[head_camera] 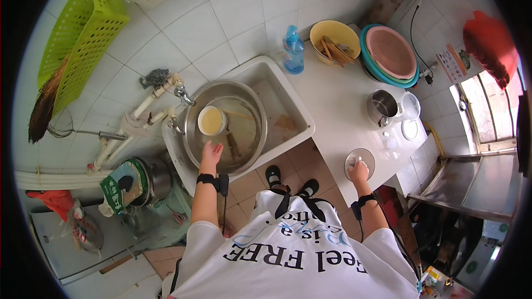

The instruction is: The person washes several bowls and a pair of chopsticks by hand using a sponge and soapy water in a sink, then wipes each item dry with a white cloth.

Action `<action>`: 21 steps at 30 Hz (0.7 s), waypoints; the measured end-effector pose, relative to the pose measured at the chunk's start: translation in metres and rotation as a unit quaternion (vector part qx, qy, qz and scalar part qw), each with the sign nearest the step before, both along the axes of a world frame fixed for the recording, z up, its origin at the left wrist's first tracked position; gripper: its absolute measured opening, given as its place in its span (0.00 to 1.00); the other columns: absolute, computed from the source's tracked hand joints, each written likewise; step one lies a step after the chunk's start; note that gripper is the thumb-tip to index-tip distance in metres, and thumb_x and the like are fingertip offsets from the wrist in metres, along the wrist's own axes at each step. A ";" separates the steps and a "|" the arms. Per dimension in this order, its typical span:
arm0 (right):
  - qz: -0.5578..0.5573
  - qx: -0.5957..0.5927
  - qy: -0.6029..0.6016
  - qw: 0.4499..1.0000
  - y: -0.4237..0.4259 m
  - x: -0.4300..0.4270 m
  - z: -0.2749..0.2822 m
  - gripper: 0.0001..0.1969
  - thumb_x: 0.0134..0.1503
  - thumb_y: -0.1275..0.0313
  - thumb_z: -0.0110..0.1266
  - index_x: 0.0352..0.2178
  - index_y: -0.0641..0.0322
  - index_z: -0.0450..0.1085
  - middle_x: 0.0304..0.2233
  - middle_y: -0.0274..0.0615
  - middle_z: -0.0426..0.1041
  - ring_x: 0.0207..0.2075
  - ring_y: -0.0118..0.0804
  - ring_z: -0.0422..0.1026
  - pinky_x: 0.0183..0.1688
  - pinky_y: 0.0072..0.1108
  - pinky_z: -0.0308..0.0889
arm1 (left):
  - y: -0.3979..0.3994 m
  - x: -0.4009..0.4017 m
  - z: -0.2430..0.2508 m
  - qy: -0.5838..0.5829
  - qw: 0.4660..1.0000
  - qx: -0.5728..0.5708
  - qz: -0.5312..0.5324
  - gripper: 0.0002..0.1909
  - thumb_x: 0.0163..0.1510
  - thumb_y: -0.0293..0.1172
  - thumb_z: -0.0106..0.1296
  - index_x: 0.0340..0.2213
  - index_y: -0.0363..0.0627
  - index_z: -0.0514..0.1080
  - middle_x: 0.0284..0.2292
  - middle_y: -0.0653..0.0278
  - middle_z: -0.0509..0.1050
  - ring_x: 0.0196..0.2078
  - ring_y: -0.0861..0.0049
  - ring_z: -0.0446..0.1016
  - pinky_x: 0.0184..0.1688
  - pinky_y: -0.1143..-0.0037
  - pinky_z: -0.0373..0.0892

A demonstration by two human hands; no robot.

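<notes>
My left hand point(212, 153) is over the near rim of a large steel basin point(262, 126), palm turned up and holding nothing. Just beyond its fingers, a white bowl of yellowish liquid point(212, 120) sits in the basin, which has water in its bottom. A thin light stick point(239, 114) lies across beside the bowl, and a dark long shape point(233, 145) shows in the water. On the white table to the right, my right hand point(359, 172) is curled around something white point(353, 160) in a round greyish dish point(370, 160); the fingers partly hide it.
The basin stands in a white sink point(305, 126) under two taps point(183, 93). A blue soap bottle point(293, 52), a yellow bowl of chopsticks point(334, 41), stacked plastic basins point(390, 52) and a steel pot point(381, 108) stand on the table. A lidded metal pot point(156, 180) is left of the sink.
</notes>
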State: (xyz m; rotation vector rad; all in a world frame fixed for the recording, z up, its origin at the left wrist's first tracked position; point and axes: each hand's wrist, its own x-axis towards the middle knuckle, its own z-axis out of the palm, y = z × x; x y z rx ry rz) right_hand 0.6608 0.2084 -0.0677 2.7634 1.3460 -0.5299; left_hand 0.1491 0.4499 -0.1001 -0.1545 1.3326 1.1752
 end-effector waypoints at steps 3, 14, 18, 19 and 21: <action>-0.084 0.014 0.017 0.996 0.007 -0.003 -0.005 0.11 0.46 0.69 0.43 0.32 0.62 0.62 0.30 0.52 0.69 0.35 0.50 0.68 0.37 0.35 0.62 | 0.024 -0.006 -0.022 0.010 0.999 0.003 -0.044 0.31 0.50 0.33 0.46 0.50 0.36 0.45 0.43 0.47 0.54 0.44 0.57 0.61 0.48 0.64 0.62; -0.260 0.120 0.014 0.958 -0.007 -0.010 -0.017 0.11 0.49 0.73 0.43 0.34 0.69 0.61 0.30 0.58 0.67 0.35 0.57 0.66 0.37 0.38 0.61 | 0.071 -0.021 -0.109 0.109 0.992 0.028 -0.056 0.19 0.48 0.19 0.38 0.45 0.38 0.56 0.44 0.52 0.61 0.41 0.56 0.65 0.40 0.61 0.68; -0.218 0.081 -0.020 0.972 -0.005 -0.014 -0.013 0.13 0.48 0.72 0.44 0.35 0.68 0.62 0.30 0.59 0.66 0.36 0.57 0.66 0.37 0.37 0.61 | 0.072 -0.027 -0.111 0.150 0.986 0.029 -0.067 0.21 0.48 0.19 0.36 0.46 0.41 0.56 0.45 0.53 0.60 0.44 0.55 0.63 0.40 0.60 0.68; -0.217 0.080 -0.021 0.973 -0.004 -0.014 -0.013 0.13 0.48 0.72 0.44 0.35 0.68 0.62 0.30 0.59 0.66 0.36 0.57 0.66 0.37 0.37 0.61 | 0.071 -0.031 -0.109 0.097 0.992 0.017 -0.073 0.19 0.48 0.20 0.37 0.45 0.40 0.58 0.44 0.53 0.61 0.44 0.55 0.64 0.41 0.60 0.68; -0.245 0.070 -0.022 0.967 -0.005 -0.015 -0.015 0.12 0.48 0.71 0.44 0.34 0.69 0.63 0.30 0.60 0.66 0.36 0.56 0.66 0.38 0.38 0.61 | 0.069 -0.022 -0.088 0.029 0.994 0.004 -0.104 0.18 0.49 0.18 0.35 0.44 0.37 0.59 0.45 0.51 0.62 0.46 0.55 0.63 0.44 0.61 0.67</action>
